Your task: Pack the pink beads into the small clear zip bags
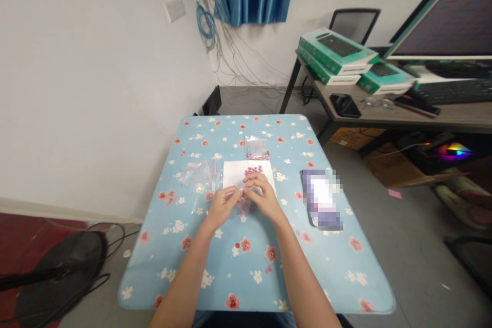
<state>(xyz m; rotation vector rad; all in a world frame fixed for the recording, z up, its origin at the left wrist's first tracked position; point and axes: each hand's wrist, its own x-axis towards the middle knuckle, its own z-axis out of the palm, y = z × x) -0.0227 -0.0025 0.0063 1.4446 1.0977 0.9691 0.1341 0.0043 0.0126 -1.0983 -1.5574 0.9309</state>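
My left hand and my right hand meet low over the near edge of a white sheet of paper. Thumb and fingers of both pinch a small clear plastic bag at its upper edge. Some pink shows in or behind the bag; whether it is inside I cannot tell. Just beyond my right fingers, several pink bead-like pieces lie on the paper. Farther off is a stack of clear bags with reddish pieces along the near edge. Loose clear plastic bags lie left of the paper.
A flowered blue tablecloth covers the table. On the right lies a pixelated flat object. Beyond, a desk carries green keyboard boxes, a phone and a monitor. A black round base stands on the left floor.
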